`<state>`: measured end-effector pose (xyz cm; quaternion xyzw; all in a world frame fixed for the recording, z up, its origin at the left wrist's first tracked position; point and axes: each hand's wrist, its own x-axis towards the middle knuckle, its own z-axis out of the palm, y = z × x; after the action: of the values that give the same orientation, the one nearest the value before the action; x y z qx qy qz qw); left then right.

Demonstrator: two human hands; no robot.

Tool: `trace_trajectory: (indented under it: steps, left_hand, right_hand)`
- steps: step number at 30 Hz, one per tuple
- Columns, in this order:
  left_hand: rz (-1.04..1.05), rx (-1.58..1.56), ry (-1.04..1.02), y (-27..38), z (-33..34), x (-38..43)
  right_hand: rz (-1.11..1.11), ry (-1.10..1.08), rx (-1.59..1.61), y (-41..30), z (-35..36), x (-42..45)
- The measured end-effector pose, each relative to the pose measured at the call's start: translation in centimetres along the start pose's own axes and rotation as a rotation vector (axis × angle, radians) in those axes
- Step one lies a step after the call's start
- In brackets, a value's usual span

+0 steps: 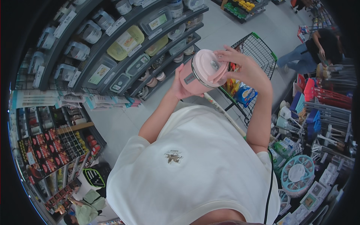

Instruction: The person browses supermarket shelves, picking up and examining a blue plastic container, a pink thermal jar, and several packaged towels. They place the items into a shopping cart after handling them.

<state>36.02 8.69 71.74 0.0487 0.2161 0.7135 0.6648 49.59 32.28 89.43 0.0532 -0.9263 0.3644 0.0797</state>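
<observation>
A pink lidded container (pixel 189 75) with a metal rim band and a label is held up in front of my chest. My left hand (pixel 180 87) cups it from the side and below. My right hand (pixel 239 63) is at its pink lid (pixel 206 60), the fingertips touching the lid's edge and a raised handle or clip there; how firmly they grip is unclear. Behind the container stands a wire shopping cart (pixel 261 50) with green corners and a pale handle bar (pixel 222 112). A blue package (pixel 245 95) and other packaged goods lie in the cart.
Dark shelves (pixel 98 42) with plastic food boxes rise at the left. Brushes and a turquoise round rack (pixel 297 173) line the right. One person (pixel 315 50) is at the upper right, another (pixel 87 208) at the lower left near a green-rimmed black basket (pixel 94 177).
</observation>
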Motion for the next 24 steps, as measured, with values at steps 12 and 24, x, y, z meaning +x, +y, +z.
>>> trace_trajectory:
  steps: [12,24]
  left_hand:
    - [0.055,0.108,0.088,1.7,0.7,1.2]
    - [0.153,0.124,0.145,3.3,-0.6,0.5]
  right_hand:
    - [0.401,0.367,-0.183,-0.3,3.3,3.7]
    - [0.443,0.367,-0.286,-0.4,5.0,7.6]
